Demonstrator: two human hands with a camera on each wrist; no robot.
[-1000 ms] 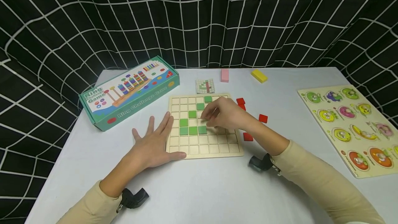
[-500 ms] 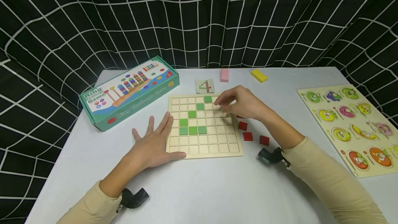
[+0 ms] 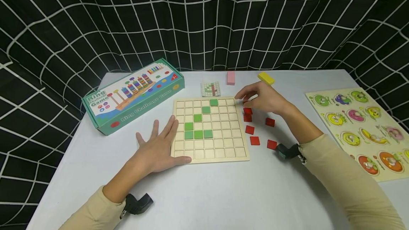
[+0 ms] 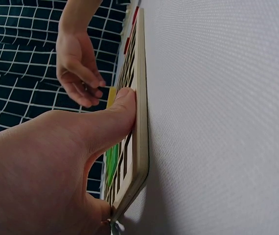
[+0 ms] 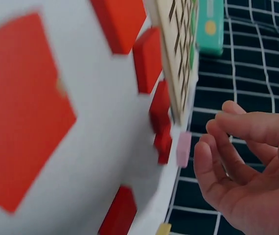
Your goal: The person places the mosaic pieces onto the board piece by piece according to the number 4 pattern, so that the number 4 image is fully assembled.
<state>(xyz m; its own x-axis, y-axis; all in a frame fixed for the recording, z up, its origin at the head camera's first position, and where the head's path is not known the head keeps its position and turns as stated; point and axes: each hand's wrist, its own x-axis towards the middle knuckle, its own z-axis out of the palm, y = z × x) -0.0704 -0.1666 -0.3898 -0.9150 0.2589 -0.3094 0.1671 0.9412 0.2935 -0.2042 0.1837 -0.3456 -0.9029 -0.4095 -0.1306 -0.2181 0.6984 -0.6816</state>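
Observation:
A wooden grid board (image 3: 223, 154) lies flat on the table, with several green tiles (image 3: 198, 134) set in its squares. My left hand (image 3: 156, 152) rests on the board's left side with spread fingers, its thumb over the near edge. In the left wrist view that thumb presses on the board's rim (image 4: 140, 122). Above the board's far right corner hovers my right hand (image 3: 263, 97), fingers loosely bent. Nothing shows between those fingers (image 5: 218, 147) in the right wrist view. Several red tiles (image 3: 254, 140) lie beside the board's right edge, below and nearer than the right hand.
Behind the board lies a small pattern card (image 3: 210, 89). A pink block (image 3: 230, 78) and a yellow block (image 3: 266, 78) stand farther back. The Ring Challenge Game box (image 3: 134, 97) sits at the left, a fruit puzzle board (image 3: 361, 127) at the right.
My right hand has travelled from over the middle of the board to the right and away, past its far corner. More red tiles are now uncovered. The left hand stays put.

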